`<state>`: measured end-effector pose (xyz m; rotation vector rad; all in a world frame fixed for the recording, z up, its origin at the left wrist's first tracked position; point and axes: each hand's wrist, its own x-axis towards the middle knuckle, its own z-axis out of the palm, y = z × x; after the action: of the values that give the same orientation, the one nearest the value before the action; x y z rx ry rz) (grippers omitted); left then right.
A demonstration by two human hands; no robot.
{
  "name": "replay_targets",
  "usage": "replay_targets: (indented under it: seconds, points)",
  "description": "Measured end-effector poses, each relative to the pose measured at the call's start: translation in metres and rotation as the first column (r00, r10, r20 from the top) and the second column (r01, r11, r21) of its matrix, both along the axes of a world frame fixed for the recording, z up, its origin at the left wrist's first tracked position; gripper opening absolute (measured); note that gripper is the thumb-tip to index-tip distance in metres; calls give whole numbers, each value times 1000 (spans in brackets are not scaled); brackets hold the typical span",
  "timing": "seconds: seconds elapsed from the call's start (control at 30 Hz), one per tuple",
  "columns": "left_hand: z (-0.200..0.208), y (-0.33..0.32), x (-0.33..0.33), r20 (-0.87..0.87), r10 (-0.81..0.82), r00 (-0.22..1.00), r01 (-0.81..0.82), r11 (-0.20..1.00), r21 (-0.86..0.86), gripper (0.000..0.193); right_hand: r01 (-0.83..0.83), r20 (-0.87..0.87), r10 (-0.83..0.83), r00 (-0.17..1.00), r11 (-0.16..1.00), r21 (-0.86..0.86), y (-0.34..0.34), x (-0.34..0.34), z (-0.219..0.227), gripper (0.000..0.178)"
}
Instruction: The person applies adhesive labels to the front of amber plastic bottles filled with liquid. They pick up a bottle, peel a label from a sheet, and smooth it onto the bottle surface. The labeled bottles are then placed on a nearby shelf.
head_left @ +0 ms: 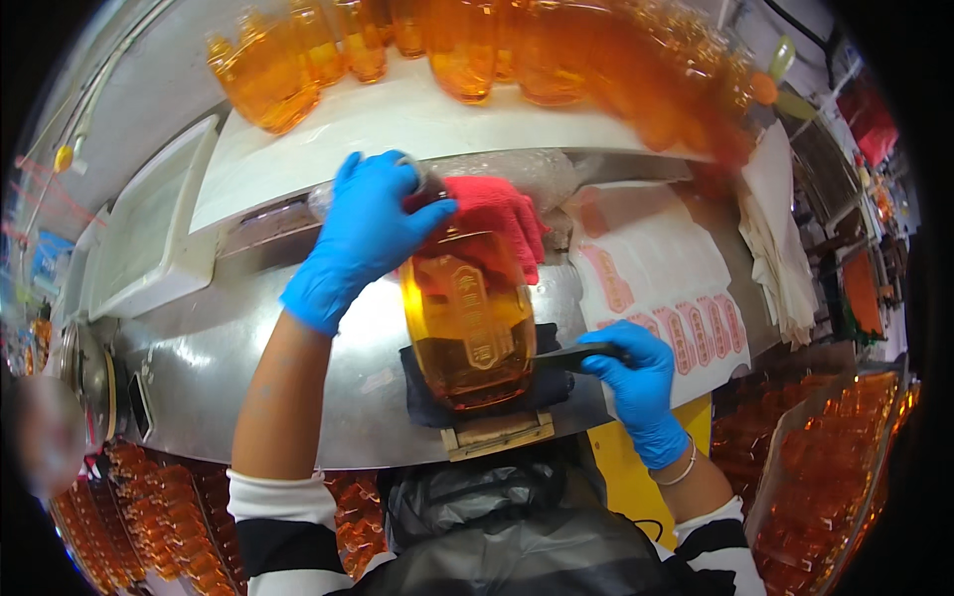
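A large amber glass bottle (467, 318) lies tilted at the middle of the metal table, with a pale label on its upper face. My left hand (373, 223), in a blue glove, is closed around its neck end, which the fingers partly hide. Under the bottle's lower part is a dark folded cloth (422, 397). My right hand (636, 387), also gloved in blue, grips a dark flat-handled tool (586, 355); its tip meets the lower right side of the bottle, and its exact kind is unclear. A red cloth (512, 223) lies behind the bottle.
Sticker sheets (686, 328) with red-and-gold labels lie right of the bottle. Several amber bottles (462, 55) stand on the white shelf (388, 114) at the back. A white tray (164, 228) sits at left; a wooden block (497, 435) marks the table's front edge.
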<state>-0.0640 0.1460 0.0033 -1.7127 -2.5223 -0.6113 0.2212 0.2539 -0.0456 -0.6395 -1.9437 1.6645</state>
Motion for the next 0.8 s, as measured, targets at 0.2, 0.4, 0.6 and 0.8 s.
replay_targets:
  seconds: [0.2, 0.4, 0.6, 0.8]
  points:
    - [4, -40, 24, 686, -299, 663, -70, 888, 455, 16, 159, -156, -209, 965, 946, -282, 7, 12, -18, 18]
    - [40, -196, 105, 714, -165, 680, -495, 615, 614, 16, -41, -242, -76, 967, 896, -443, 25, 9, -37, 31]
    - [86, -410, 216, 401, 616, 678, -684, 328, 652, 35, -516, -428, 289, 856, 506, -691, 66, 0, -56, 38]
    - [8, -551, 322, 349, 935, -64, -809, -254, 530, 13, -501, -397, 325, 858, 363, -786, 70, -1, -51, 35]
